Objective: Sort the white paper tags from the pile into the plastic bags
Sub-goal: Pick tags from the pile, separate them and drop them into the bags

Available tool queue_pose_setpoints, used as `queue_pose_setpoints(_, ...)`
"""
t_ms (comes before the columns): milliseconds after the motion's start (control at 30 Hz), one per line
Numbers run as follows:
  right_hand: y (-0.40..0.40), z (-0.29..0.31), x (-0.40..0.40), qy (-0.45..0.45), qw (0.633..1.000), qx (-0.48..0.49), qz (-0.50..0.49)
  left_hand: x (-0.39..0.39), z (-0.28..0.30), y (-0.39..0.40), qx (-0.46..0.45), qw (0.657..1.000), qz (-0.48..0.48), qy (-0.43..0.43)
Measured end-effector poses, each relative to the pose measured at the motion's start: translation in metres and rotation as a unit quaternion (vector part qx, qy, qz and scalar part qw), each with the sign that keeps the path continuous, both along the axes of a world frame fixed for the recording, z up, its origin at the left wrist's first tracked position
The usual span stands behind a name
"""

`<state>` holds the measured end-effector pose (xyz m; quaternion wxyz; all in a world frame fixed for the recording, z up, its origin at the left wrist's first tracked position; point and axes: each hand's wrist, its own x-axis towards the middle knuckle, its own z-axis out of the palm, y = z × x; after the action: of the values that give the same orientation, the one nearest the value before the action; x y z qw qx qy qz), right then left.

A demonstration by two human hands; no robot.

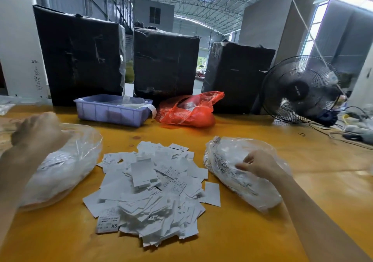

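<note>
A loose pile of white paper tags (149,189) lies in the middle of the yellow table (252,231). To its left sits a clear plastic bag (66,167) stuffed with tags; my left hand (35,129) is blurred at the bag's far upper edge, fingers curled, and whether it grips the plastic is unclear. A second clear plastic bag (238,173) full of tags lies to the right. My right hand (260,164) is at this bag's top, fingers curled onto the plastic.
A lilac plastic tray (113,110) and a red plastic bag (187,110) stand behind the pile. Three black-wrapped boxes (165,62) line the back edge. A black fan (300,90) and cables (351,128) are at the far right.
</note>
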<state>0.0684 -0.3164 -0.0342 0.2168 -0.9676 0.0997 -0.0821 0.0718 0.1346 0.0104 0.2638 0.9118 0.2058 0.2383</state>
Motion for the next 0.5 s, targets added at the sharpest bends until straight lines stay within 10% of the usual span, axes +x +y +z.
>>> queue_pose_setpoints(500, -0.002, 0.004, 0.008, -0.159, 0.953, 0.258, 0.003, -0.023, -0.019, -0.117, 0.088, 0.959, -0.258, -0.081)
